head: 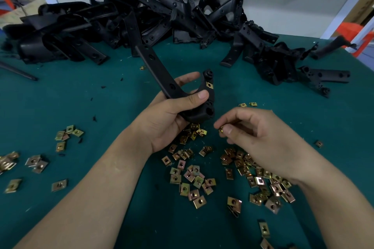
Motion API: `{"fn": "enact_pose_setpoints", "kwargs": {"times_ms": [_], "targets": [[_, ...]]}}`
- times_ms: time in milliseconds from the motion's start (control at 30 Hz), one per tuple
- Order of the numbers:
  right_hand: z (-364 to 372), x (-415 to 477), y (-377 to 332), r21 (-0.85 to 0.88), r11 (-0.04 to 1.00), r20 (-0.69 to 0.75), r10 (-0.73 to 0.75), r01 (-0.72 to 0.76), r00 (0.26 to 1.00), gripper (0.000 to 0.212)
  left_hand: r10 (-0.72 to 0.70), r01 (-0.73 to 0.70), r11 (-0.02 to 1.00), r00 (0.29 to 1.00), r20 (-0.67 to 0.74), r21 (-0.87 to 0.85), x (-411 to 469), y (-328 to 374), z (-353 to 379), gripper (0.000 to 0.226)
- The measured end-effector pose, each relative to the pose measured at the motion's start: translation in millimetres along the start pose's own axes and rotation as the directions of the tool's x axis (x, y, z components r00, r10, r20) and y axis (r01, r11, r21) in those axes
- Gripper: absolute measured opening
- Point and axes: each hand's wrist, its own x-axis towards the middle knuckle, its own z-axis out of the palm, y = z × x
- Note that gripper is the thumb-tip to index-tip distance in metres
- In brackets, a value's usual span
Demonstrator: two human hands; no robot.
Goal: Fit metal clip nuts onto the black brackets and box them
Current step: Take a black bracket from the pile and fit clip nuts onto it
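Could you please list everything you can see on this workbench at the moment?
bracket pile: many, black, along the table's far edge
held bracket: one, black, gripped above the table
fitted nut: one, brass, on the held bracket's curved end
pinched nut: one, brass, just right of the held bracket
loose nuts: many, brass, scattered over the near table
rod: one, black, at the table's left edge
table: one, green cover
orange object: one, beyond the right corner, too blurred to name
left hand: grips the held bracket
right hand: pinches the pinched nut
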Motion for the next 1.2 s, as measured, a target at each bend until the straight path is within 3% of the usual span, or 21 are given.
{"fn": "enact_pose_setpoints", "kwargs": {"times_ms": [100, 333, 533, 667, 933, 1200], "targets": [[1.0, 0.8, 1.4, -0.005, 1.000, 0.023, 0.006, -0.006, 1.000, 0.017, -0.006, 0.006, 1.000, 1.000, 0.005, 0.011, 0.1, -0.6, -0.5, 0.067], [3.6, -1.9, 8.9, -0.324, 0.944, 0.095, -0.027, 0.057, 0.995, 0.019, -0.001, 0.001, 1.000, 1.000, 0.004, 0.008, 1.4, -1.9, -1.2, 0.066], [15.6, 0.6, 9.9, -0.422, 0.901, 0.097, -0.064, 0.099, 0.993, 0.023, 0.002, -0.002, 1.000, 1.000, 0.008, 0.013, 0.5, -1.3, -0.3, 0.061], [18.7, 0.3, 5.4, -0.428, 0.894, 0.087, -0.107, 0.134, 0.990, 0.009, -0.001, 0.001, 1.000, 1.000, 0.001, 0.029, 0.3, -1.5, 0.6, 0.062], [18.9, -0.6, 0.8, -0.329, 0.940, 0.018, -0.088, 0.089, 0.996, 0.015, 0.003, -0.003, 1.000, 1.000, -0.007, 0.012, -0.1, 0.6, 1.1, 0.062], [10.0, 1.6, -5.1, 0.115, 0.993, -0.037, 0.008, -0.004, 0.999, 0.014, 0.026, -0.025, 0.999, 0.999, 0.032, -0.037, -2.9, 4.2, -1.5, 0.052]]}}
